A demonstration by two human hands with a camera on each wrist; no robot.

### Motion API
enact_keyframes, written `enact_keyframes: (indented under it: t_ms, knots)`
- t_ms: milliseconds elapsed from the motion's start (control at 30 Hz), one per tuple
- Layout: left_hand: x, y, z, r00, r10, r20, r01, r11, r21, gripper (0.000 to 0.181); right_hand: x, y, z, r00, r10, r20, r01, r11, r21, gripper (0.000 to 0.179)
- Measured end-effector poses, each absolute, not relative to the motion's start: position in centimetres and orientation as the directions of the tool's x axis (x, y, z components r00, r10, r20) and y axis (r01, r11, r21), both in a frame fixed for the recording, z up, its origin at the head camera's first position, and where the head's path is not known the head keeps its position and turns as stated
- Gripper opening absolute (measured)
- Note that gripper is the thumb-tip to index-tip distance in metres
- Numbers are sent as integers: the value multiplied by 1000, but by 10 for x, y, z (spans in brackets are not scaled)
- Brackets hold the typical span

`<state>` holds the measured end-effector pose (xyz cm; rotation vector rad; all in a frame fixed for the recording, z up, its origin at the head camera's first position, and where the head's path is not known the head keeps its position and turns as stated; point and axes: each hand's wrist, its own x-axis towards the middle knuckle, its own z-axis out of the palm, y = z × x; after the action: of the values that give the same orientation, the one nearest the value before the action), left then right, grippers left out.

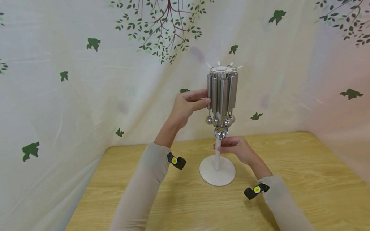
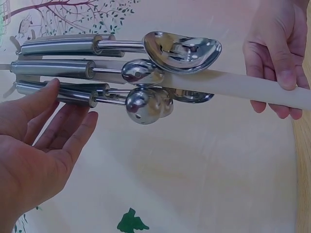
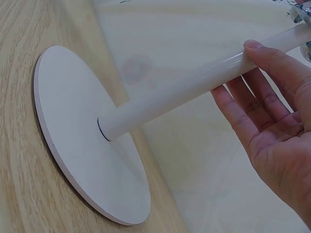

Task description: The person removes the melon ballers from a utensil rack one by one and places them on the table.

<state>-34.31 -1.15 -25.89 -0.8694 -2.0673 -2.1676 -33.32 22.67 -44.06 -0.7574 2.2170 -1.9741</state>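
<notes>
A slim white stand pole point(image 1: 217, 154) rises from a flat, round white base point(image 1: 209, 175), which stands on the far half of a pale wood-grain tabletop point(image 1: 323, 177), a little right of the middle of the head view. Round the top of the pole, a white hooked holder point(image 1: 221, 68) carries a ring of stainless-steel kitchen tools point(image 1: 224, 94), cylindrical brushed handles up and shiny heads down; several heads look ball-shaped, and a larger, bowl-like scoop head point(image 1: 221, 133) hangs lowest. The left hand point(image 1: 184, 110) is at the handles, its thumb against one of them and its fingers reaching behind, slightly spread; whether they pinch it, I cannot tell. Below the heads, the right hand point(image 1: 240, 149) grips the pole, thumb on one side and fingers curled behind the other. Both wrists wear black straps with yellow marks point(image 1: 174, 160) over pale grey-beige sleeves point(image 1: 136, 202). Beyond the table hangs a cream cloth backdrop point(image 1: 300, 84), printed with dark green leaf shapes point(image 1: 30, 151) and leafy brown branches point(image 1: 168, 4).
</notes>
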Motion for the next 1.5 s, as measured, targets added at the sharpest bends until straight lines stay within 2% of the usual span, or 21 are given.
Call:
enact_keyframes:
  t_ms: [300, 567, 767, 967, 1200, 1500]
  knots:
    - [-342, -9, -247, -853, 321, 411, 414, -63, 908, 35, -336, 229, -436, -864, -413, 290, -330, 29, -943, 40]
    - [-338, -10, -251, -865, 280, 416, 429, -15, 903, 31, -331, 228, -444, -864, -422, 276, -317, 30, -948, 35]
    - [-339, -13, -255, -854, 295, 428, 439, -31, 898, 32, -330, 228, -447, -850, -443, 285, -312, -12, -950, 42]
    - [-344, -19, -249, -836, 335, 434, 451, -29, 892, 33, -332, 228, -442, -853, -440, 281, -312, -2, -950, 37]
    - [-345, -25, -241, -839, 349, 416, 445, 2, 896, 33, -332, 228, -439, -846, -450, 286, -311, -20, -950, 40]
    - [-341, -27, -233, -840, 344, 419, 433, -38, 901, 33, -334, 229, -443, -850, -443, 286, -304, -32, -952, 30]
